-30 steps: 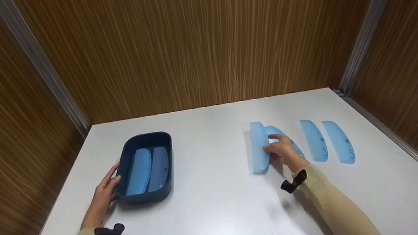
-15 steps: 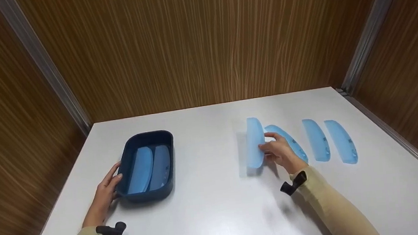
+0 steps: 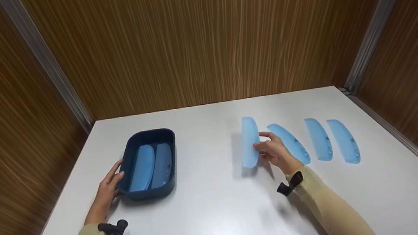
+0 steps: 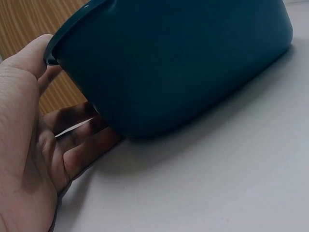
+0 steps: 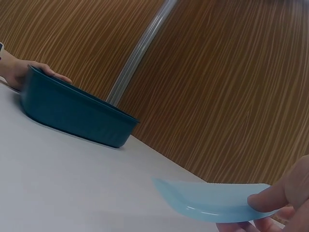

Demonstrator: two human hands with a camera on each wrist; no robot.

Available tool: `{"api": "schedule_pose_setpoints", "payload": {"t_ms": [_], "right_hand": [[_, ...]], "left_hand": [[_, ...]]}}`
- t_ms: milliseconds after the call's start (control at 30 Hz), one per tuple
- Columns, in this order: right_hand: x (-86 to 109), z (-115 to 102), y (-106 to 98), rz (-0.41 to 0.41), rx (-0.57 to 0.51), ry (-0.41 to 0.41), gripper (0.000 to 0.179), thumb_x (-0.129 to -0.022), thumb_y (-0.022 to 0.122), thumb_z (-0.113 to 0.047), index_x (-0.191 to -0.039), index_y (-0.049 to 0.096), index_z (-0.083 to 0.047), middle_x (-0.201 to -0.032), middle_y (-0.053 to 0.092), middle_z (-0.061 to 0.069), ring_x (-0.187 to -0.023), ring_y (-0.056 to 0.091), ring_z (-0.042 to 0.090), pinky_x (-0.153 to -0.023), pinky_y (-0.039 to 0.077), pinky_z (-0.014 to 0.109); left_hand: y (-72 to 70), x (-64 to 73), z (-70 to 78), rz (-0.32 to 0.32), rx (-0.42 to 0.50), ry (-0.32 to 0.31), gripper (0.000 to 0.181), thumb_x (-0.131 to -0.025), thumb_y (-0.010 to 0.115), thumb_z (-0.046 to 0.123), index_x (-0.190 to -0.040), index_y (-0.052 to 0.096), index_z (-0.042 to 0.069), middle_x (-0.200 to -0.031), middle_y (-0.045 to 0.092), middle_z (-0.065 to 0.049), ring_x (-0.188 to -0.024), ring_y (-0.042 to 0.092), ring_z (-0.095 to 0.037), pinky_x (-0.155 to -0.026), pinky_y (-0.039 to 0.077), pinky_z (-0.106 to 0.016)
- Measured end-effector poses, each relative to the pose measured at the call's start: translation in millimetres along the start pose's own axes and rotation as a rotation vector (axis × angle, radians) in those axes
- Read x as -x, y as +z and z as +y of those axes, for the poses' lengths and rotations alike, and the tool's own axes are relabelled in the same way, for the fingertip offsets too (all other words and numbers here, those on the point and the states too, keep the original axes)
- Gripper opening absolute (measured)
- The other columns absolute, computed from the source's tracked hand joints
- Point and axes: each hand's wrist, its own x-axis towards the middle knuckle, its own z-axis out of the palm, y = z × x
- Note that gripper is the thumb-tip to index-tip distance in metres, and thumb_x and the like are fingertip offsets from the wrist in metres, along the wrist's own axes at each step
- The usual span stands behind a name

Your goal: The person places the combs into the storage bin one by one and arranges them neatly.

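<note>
My right hand [image 3: 273,151] pinches a curved, translucent light-blue plastic piece [image 3: 249,142] by its right edge, thumb on top and fingers below. It is raised a little over the table, with a shadow under it. Seen from the right wrist, the plastic piece [image 5: 212,200] looks thin and bowed. At the left, my left hand [image 3: 105,190] holds the near left side of a dark blue bin [image 3: 149,194]. In the left wrist view, the thumb is at the rim and the other fingers lie against the outer wall. Two similar blue pieces [image 3: 143,168] lie side by side inside the bin.
Right of my right hand, three more light-blue pieces lie on the white table [image 3: 210,209]: one leaning piece [image 3: 290,144], one in the middle [image 3: 319,139] and one farthest right [image 3: 344,141]. Wood-patterned panels [image 3: 201,41] close off the back and both sides.
My right hand has lifted the plastic piece and carried it slightly left, away from the one lying beside it. My left hand stays at the bin; the view has shifted slightly.
</note>
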Motion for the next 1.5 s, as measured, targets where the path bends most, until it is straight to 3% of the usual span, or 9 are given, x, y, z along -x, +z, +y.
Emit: {"api": "schedule_pose_setpoints", "payload": {"t_ms": [167, 533, 800, 1067, 1500], "right_hand": [[1.2, 0, 6, -0.038, -0.051, 0.007, 0.059, -0.072, 0.063, -0.001, -0.122, 0.035, -0.016, -0.116, 0.045, 0.014, -0.068, 0.049, 0.021, -0.055, 0.036, 0.029], [4.8, 0, 19, -0.1, -0.119, 0.029, 0.059, -0.073, 0.063, 0.0, -0.123, 0.037, -0.018, -0.118, 0.041, 0.013, -0.081, 0.049, 0.023, -0.062, 0.036, 0.032], [4.7, 3, 28, -0.152, -0.124, 0.0, 0.058, -0.073, 0.063, -0.001, -0.122, 0.037, -0.017, -0.114, 0.046, 0.016, -0.064, 0.048, 0.021, -0.051, 0.033, 0.029], [7.7, 2, 40, -0.182, -0.168, 0.033, 0.06, -0.071, 0.064, 0.002, -0.121, 0.038, -0.017, -0.119, 0.041, 0.013, -0.084, 0.049, 0.026, -0.061, 0.035, 0.032], [9.7, 8, 61, -0.278, -0.168, 0.012, 0.056, -0.071, 0.065, 0.001, -0.119, 0.041, -0.016, -0.114, 0.048, 0.016, -0.09, 0.053, 0.028, -0.068, 0.044, 0.037]], "left_hand": [[-0.6, 0.2, -1.1, -0.002, 0.007, 0.023, 0.049, -0.087, 0.044, 0.041, -0.131, 0.026, 0.04, -0.141, 0.014, 0.0, -0.119, 0.029, -0.027, -0.087, 0.032, -0.045], [-0.5, 0.7, -0.5, 0.013, 0.01, 0.037, 0.048, -0.087, 0.045, 0.04, -0.131, 0.028, 0.038, -0.141, 0.016, -0.001, -0.119, 0.028, -0.027, -0.085, 0.033, -0.045], [0.1, 1.1, -0.4, 0.023, -0.007, 0.026, 0.047, -0.087, 0.044, 0.041, -0.131, 0.028, 0.04, -0.14, 0.018, -0.002, -0.119, 0.031, -0.027, -0.086, 0.034, -0.044], [2.3, -0.5, 1.0, 0.009, 0.0, 0.035, 0.048, -0.086, 0.045, 0.041, -0.131, 0.028, 0.039, -0.14, 0.02, -0.002, -0.119, 0.031, -0.025, -0.087, 0.033, -0.043], [3.4, -0.7, -0.2, 0.022, 0.01, 0.029, 0.047, -0.086, 0.045, 0.041, -0.13, 0.029, 0.04, -0.139, 0.022, -0.002, -0.118, 0.033, -0.024, -0.085, 0.034, -0.044]]}}
